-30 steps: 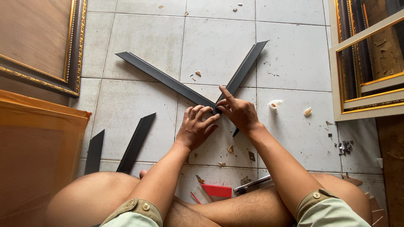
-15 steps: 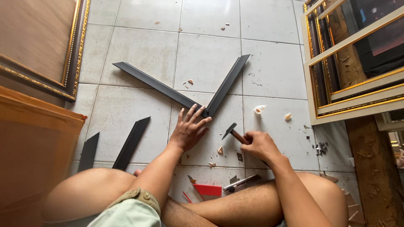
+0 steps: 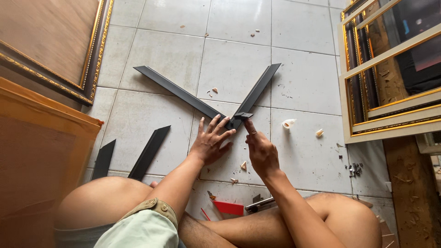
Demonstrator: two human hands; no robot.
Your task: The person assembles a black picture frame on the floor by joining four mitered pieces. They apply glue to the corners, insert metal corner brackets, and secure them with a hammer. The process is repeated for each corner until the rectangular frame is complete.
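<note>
Both hands work at the corner where two dark strips meet on the tiled floor (image 3: 303, 87). Left hand (image 3: 210, 143) lies flat with fingers spread on the joint, gripping nothing. Right hand (image 3: 262, 149) is closed round a small hammer (image 3: 243, 116), whose dark head sits just above the joint; its handle is hidden inside the fist.

Matte black and flat, the left strip (image 3: 177, 92) runs from the joint toward the far left, and the right strip (image 3: 257, 94) runs toward the far right, forming a V open away from the person. Their meeting ends are covered by the fingers. Two shorter black strips (image 3: 149, 153) lie near left, partly cut off by a knee.
</note>
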